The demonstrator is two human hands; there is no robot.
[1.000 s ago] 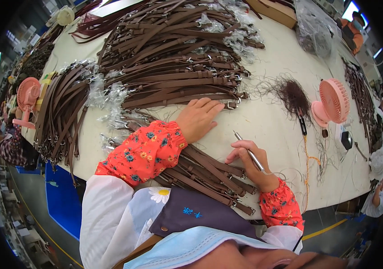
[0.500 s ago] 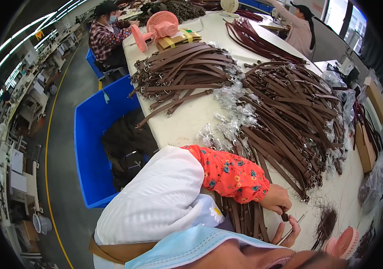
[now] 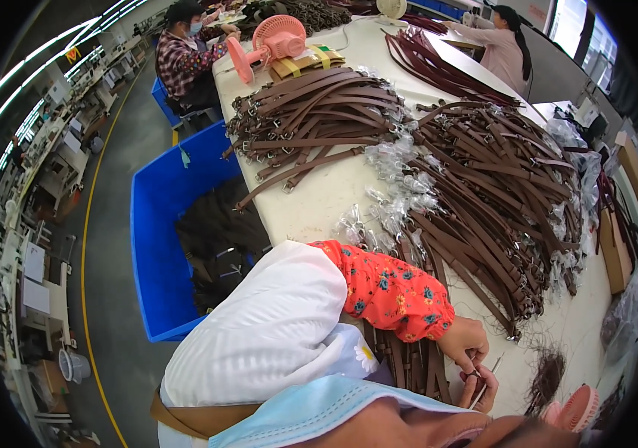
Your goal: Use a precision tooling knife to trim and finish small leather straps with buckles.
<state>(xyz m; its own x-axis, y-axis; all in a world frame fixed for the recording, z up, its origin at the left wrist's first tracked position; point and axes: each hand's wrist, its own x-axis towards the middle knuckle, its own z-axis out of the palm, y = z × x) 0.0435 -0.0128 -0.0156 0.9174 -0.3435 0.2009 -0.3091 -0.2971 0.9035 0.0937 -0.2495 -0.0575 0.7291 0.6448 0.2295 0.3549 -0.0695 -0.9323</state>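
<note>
My left hand (image 3: 464, 342), coming out of a red floral sleeve, bends down with its fingers pinched on the small dark end of a brown strap (image 3: 474, 373). Just below it, my right hand (image 3: 485, 393) is curled around a slim silvery tool (image 3: 489, 382) whose exact kind I cannot make out. The fingertips of both hands nearly meet at the strap end. Beside my left wrist, several brown straps with buckles (image 3: 414, 362) hang over the table edge close to my body. My right forearm is hidden.
Large heaps of brown buckled straps (image 3: 483, 172) with plastic-wrapped metal fittings cover the white table (image 3: 311, 213). A tuft of dark threads (image 3: 547, 377) lies right of my hands, near a pink fan (image 3: 579, 409). On the left stands a blue bin (image 3: 158, 246) holding dark material. Two people work farther off.
My right hand has risen toward my left, and its fingers have closed in at the strap end. The silvery tool has tilted more upright. The whole view has shifted slightly.
</note>
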